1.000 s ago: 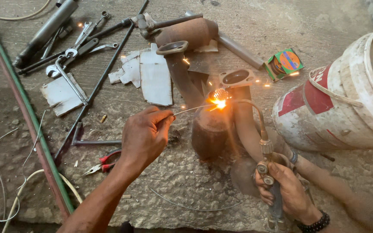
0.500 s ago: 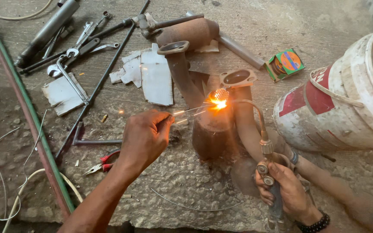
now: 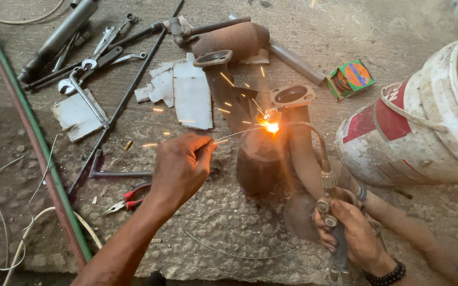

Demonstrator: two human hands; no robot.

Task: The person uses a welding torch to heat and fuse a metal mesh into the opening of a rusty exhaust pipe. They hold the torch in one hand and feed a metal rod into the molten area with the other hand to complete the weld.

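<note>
My left hand (image 3: 180, 167) pinches the rod (image 3: 237, 133) into the flame while my right (image 3: 352, 238) grips the torch (image 3: 328, 185) (aimed at the rusty pipe (image 3: 261, 159)).

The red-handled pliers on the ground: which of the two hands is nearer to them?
Left. The left hand, pinching a thin rod, is just above and right of the red-handled pliers. The right hand grips the torch far to their right.
</note>
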